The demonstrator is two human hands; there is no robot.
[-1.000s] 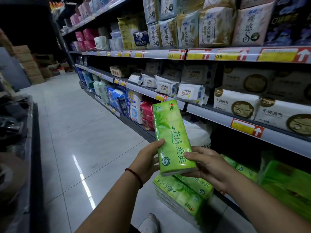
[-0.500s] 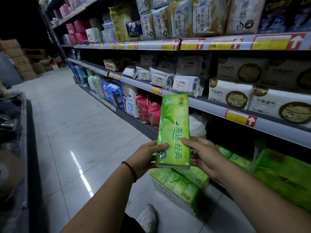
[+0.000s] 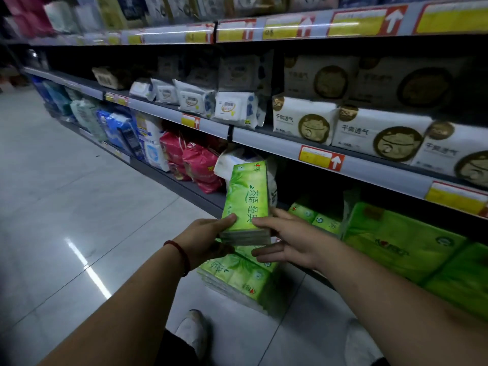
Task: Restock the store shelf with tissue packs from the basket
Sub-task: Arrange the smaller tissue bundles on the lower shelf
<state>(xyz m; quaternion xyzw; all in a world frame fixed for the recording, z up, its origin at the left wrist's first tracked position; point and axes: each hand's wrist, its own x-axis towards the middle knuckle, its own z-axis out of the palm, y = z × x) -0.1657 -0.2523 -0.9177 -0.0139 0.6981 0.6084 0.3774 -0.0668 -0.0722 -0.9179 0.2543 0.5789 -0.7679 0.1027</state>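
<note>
Green tissue pack (image 3: 247,199) is standing nearly upright in both hands, just above the stack of matching packs (image 3: 237,281) on the floor. The hands are hiding that stack's top, and fingers are covering the held pack's lower end. Left hand (image 3: 208,239) is gripping it, thumb across the front, fingers curling behind. Right hand (image 3: 287,239) is pinching the bottom corner with its thumb, its straighter fingers probably supporting underneath.

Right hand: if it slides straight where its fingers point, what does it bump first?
Probably the left hand, gripping the green tissue pack just ahead of the right hand; depth is unclear.
</note>
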